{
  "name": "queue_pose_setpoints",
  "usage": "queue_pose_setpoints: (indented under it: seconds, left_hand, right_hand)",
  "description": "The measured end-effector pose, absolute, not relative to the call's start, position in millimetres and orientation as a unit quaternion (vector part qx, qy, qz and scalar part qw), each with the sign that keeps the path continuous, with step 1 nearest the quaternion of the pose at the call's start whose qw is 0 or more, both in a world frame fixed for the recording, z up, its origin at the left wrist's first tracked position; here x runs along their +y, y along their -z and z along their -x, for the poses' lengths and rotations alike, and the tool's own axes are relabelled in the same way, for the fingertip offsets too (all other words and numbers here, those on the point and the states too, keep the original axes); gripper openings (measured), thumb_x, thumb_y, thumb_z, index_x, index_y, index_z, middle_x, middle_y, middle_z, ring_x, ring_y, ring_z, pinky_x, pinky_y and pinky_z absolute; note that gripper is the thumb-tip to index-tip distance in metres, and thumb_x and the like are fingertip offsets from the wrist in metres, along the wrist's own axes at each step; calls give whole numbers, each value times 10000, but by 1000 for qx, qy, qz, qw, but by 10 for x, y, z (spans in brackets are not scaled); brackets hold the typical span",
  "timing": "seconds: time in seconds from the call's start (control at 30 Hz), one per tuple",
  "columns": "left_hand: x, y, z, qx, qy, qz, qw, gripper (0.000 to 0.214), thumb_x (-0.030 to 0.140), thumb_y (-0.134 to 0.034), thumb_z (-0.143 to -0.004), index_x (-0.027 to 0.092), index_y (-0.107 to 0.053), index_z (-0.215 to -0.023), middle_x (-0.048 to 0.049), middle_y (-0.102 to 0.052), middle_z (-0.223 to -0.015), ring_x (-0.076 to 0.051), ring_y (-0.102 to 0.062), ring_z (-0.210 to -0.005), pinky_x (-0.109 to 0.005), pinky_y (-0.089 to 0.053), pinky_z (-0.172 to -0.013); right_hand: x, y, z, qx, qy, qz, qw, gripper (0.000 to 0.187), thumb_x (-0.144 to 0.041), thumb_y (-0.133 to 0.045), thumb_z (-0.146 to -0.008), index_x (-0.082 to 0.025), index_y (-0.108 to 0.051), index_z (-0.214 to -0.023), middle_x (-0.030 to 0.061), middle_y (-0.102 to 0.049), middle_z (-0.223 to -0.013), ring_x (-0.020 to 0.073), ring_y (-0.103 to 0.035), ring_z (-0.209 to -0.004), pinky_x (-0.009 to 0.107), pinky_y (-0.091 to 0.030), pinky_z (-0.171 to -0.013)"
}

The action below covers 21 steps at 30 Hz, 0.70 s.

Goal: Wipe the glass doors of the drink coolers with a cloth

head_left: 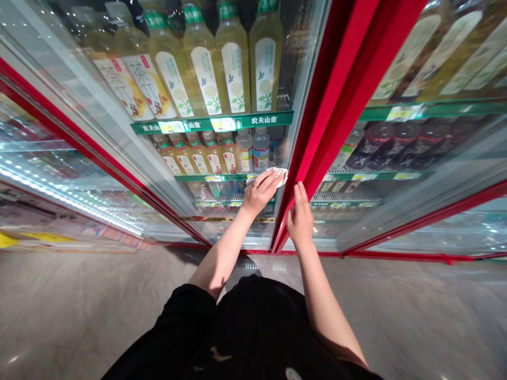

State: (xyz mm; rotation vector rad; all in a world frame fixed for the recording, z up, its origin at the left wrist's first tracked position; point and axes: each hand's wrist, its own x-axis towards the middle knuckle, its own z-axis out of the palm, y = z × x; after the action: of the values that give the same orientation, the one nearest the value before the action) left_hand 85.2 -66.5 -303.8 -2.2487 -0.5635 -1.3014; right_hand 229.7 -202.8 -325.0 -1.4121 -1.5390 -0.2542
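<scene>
My left hand (258, 194), with a ring on one finger, presses a crumpled white tissue (282, 176) against the glass door (299, 68) of a drinks fridge. The tissue shows past the fingertips, close to the door's red frame (317, 113); the rest is hidden beneath the fingers. Just to the right, my right hand (301, 217) rests along the red frame, its fingers straight and close together, with nothing visible in it. Behind the glass stand rows of bottled drinks (233, 68) on shelves with green label strips (269, 120).
On the right, a neighbouring glass section holds dark purple bottles (400, 140) and more drinks. At the left is another red-edged fridge panel (99, 153) with a bright strip of lights (75, 195). A grey tiled floor (99, 306) lies below.
</scene>
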Motion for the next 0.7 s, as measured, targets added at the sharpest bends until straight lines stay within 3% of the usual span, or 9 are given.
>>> queue_pose_setpoints:
  seconds: [0.2, 0.43, 0.7]
  left_hand:
    - [-649, 3073, -648, -153, 454, 839, 259, 375, 146, -621, -1080, 231, -682, -1441, -37, -826, -1303, -187, -773, -1250, -337, -657, -1098]
    - [-588, 3037, -845, -138, 419, 879, 180, 404, 144, -559, -1103, 222, -650, -1488, -65, -783, -1400, -176, -703, -1378, -350, -588, -1213]
    - [-689, 3019, -652, -128, 453, 855, 216, 367, 121, -611, -1079, 186, -677, -1434, -62, -824, -1306, -192, -772, -1263, -345, -662, -1099]
  right_hand:
    - [-2030, 3196, -2271, -639, 110, 575, 500, 905, -3, -378, -959, -328, -153, -1773, 75, -363, -1799, 243, -392, -1642, 493, -505, -1273]
    - [-2018, 3238, -2274, -636, 95, 578, 502, 917, -22, -407, -949, -318, -142, -1775, 67, -307, -1823, 252, -365, -1655, 500, -472, -1296]
    - [-2040, 3212, -2258, -641, 93, 583, 490, 910, -23, -388, -960, -316, -121, -1778, 67, -305, -1823, 261, -364, -1655, 500, -483, -1289]
